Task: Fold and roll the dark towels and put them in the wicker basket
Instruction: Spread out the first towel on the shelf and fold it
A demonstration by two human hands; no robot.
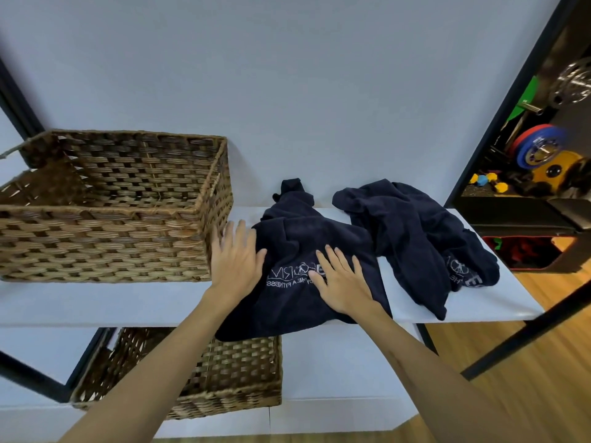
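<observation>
Two dark navy towels lie crumpled on the white shelf [499, 302]. The nearer towel [300, 238] carries a white logo and hangs a little over the shelf's front edge. My left hand [235, 260] lies flat with straight fingers at that towel's left edge, beside the basket. My right hand [342, 279] rests flat on the towel, partly covering the logo. The second towel [412, 231] is bunched to the right, untouched. A large wicker basket [105, 238] stands on the shelf at the left, with nothing visible inside.
A second wicker basket [236, 375] sits on the lower shelf, below the nearer towel. A black metal frame [499, 100] borders the shelf on the right. Gym weights and a bench lie beyond it. A plain wall stands close behind.
</observation>
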